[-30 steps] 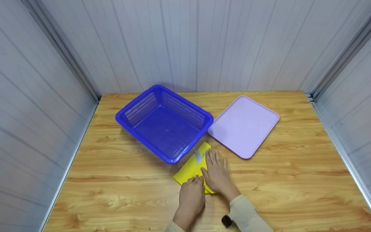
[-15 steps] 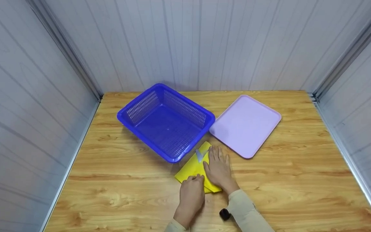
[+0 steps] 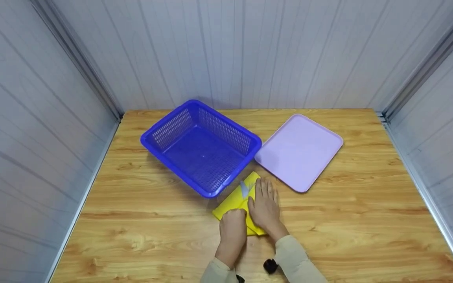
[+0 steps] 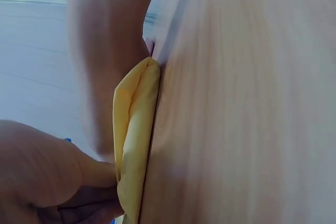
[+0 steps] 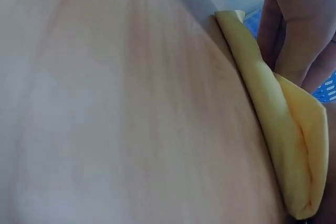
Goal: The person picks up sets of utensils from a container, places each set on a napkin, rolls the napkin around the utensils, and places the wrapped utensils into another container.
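Observation:
A folded yellow cloth (image 3: 230, 202) with a grey patch lies on the table, near the basket's front corner. My left hand (image 3: 233, 226) is curled at the cloth's near edge and pinches it; in the left wrist view, the thumb of that hand (image 4: 47, 171) meets the thick folded layers (image 4: 139, 124). Flat on the cloth's right side rests my right hand (image 3: 265, 206), fingers straight and pointing away. The right wrist view shows the cloth's rolled edge (image 5: 262, 98) against the wood, with the left hand (image 5: 304, 24) coming down on top. The left fingertips are partly hidden.
Beyond the cloth to the left stands a blue perforated basket (image 3: 171, 169). A pink square tray (image 3: 299, 153) lies beside it on the right, close to its corner. Pale panel walls (image 3: 226, 55) enclose the wooden table (image 3: 144, 236) at the back and sides.
The left hand has curled more tightly and shifted slightly forward at the near edge. The right hand stays flat with only a small shift. Basket and tray keep their places.

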### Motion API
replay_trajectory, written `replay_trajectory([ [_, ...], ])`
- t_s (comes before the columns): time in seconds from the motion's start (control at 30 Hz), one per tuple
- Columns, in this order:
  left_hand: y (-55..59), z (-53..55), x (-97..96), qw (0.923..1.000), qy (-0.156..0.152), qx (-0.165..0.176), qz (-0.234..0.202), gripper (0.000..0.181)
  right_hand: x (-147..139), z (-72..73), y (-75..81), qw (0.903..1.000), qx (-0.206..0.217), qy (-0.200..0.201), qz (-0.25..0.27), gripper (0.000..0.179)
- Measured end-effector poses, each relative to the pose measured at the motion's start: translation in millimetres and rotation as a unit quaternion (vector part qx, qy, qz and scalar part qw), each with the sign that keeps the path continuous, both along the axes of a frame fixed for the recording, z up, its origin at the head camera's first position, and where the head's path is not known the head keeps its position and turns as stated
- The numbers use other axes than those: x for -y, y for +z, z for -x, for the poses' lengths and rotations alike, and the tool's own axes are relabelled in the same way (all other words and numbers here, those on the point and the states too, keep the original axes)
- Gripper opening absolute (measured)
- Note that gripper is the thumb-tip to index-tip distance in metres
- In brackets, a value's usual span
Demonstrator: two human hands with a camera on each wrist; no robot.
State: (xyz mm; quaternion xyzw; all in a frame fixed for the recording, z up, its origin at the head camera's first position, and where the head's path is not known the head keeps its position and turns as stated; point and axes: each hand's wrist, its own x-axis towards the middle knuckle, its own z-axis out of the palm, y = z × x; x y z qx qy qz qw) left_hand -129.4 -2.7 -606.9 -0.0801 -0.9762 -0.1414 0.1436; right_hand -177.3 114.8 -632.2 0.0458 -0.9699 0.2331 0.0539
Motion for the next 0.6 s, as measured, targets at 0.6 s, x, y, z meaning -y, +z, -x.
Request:
replay_trajectory([
  [0.6, -4.3, 3.4, 18.7, 0.9938, 0.094, 0.059, -0.006, 0.058, -19.4, -35.4, 12.0, 0.9711, -0.021, 0.232, -0.054, 0.037],
])
